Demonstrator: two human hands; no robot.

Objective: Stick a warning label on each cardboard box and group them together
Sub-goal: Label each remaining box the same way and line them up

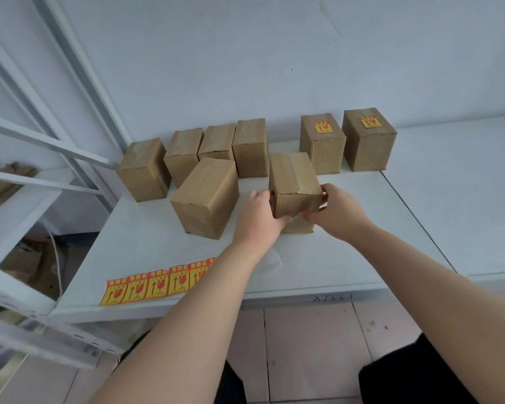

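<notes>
The person's left hand point(258, 212) and right hand point(334, 212) grip one unlabelled brown cardboard box point(295, 185); two far-right boxes point(322, 142) bear red-and-yellow warning labels point(323, 127), five remain bare, the label strip point(155, 285) waits

Bright, even light; blurred, bowed edges

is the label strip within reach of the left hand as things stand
Probably yes, once free: the label strip lies uncovered at the table's near edge, beside the left forearm. The left hand now grips the box.
</notes>
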